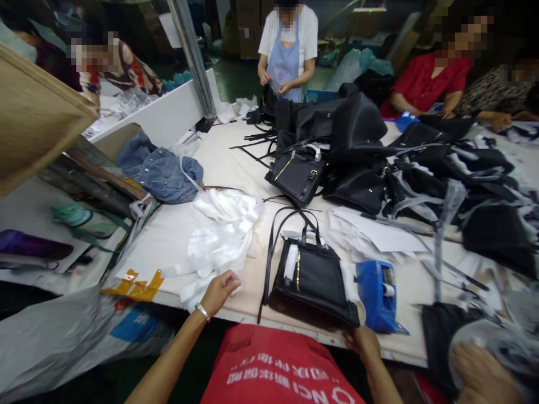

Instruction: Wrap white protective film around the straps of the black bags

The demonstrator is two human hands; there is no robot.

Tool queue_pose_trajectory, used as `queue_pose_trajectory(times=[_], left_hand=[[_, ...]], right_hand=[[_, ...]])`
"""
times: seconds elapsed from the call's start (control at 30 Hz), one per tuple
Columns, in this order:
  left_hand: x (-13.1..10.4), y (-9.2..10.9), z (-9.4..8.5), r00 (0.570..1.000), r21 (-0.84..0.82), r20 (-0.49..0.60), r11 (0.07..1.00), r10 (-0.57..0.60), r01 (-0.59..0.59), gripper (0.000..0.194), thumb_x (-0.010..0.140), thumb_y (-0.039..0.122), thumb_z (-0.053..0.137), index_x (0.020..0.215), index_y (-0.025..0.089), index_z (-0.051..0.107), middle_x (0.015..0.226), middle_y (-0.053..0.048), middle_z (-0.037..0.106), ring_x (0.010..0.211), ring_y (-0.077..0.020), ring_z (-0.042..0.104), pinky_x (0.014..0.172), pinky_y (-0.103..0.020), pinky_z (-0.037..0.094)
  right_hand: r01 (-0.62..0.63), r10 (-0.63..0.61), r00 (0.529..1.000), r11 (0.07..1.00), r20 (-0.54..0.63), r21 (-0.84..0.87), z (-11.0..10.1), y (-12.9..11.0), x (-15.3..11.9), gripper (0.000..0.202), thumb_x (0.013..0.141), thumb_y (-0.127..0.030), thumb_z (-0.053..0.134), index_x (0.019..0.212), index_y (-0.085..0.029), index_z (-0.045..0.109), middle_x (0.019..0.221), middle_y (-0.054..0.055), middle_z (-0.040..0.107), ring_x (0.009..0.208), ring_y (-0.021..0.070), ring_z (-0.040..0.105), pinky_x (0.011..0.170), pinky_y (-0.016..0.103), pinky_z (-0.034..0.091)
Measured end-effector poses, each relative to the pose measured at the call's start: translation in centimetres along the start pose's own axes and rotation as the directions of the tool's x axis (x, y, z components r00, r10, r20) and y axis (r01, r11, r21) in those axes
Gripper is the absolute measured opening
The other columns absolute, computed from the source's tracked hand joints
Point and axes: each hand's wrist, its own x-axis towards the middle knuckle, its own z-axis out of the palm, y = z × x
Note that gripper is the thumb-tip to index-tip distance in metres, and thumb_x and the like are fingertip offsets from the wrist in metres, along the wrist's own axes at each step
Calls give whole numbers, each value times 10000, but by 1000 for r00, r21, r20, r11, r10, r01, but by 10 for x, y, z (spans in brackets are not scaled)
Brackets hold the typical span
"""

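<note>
A black handbag (318,280) with gold zippers, wrapped handles and a long strap lies on the table in front of me, its base towards me. My right hand (365,341) is closed at the bag's lower right corner, with some fingers hidden. To the left of the bag, my left hand (221,290) has its fingers pinched together at the edge of the white strips (219,244), a thin white bit showing at the fingertips. A blue tape dispenser (377,294) stands just right of the bag.
Black bags (337,129) are heaped at the back and right. A denim bundle (162,168) and orange tape pieces (137,285) lie left; white sheets (379,230) lie behind the dispenser. A co-worker's hand (484,367) handles clear plastic at right. Other people work around the table.
</note>
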Motion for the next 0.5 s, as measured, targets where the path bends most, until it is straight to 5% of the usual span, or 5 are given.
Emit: queue_pose_trajectory(times=[0.13, 0.23, 0.33, 0.4, 0.5], left_hand=[[2, -18, 5, 1000, -23, 19, 1000, 2, -2, 228, 785, 400, 537, 711, 184, 555, 555, 45, 533, 553, -127, 493, 572, -229, 364], [4, -29, 7, 1000, -72, 1, 997, -7, 7, 223, 789, 388, 534, 714, 178, 547, 553, 43, 533, 556, -130, 497, 564, -232, 374], [7, -36, 8, 999, -141, -23, 990, -32, 28, 227, 793, 388, 528, 720, 173, 543, 560, 41, 532, 554, -129, 501, 555, -232, 382], [8, -38, 8, 998, -163, -27, 986, -50, 44, 232, 788, 393, 534, 719, 172, 544, 558, 44, 526, 544, -125, 497, 545, -228, 380], [8, -43, 6, 998, -156, -35, 986, -61, 55, 243, 785, 407, 539, 715, 174, 543, 551, 46, 525, 537, -122, 498, 542, -223, 381]], right_hand=[[-102, 111, 983, 992, 144, -72, -6, 4, -2, 389, 812, -470, 394, 631, -195, 601, 600, 150, 653, 601, 288, 670, 531, 377, 510], [-108, 120, 993, 952, 25, -285, -8, 8, -13, 421, 848, -424, 344, 988, -142, 623, 813, 200, 686, 761, 345, 675, 617, 433, 504], [-43, 11, 997, 898, -73, -438, 0, 13, -29, 550, 910, -425, 201, 1350, -141, 368, 878, 183, 688, 776, 354, 673, 645, 452, 488], [12, -40, 998, 880, -49, -475, 7, 16, -37, 590, 923, -449, 149, 1425, -149, 225, 829, 162, 692, 723, 350, 675, 636, 454, 480], [38, -43, 999, 884, 0, -467, 10, 18, -40, 612, 921, -468, 141, 1419, -122, 227, 863, 179, 691, 740, 348, 675, 643, 444, 476]])
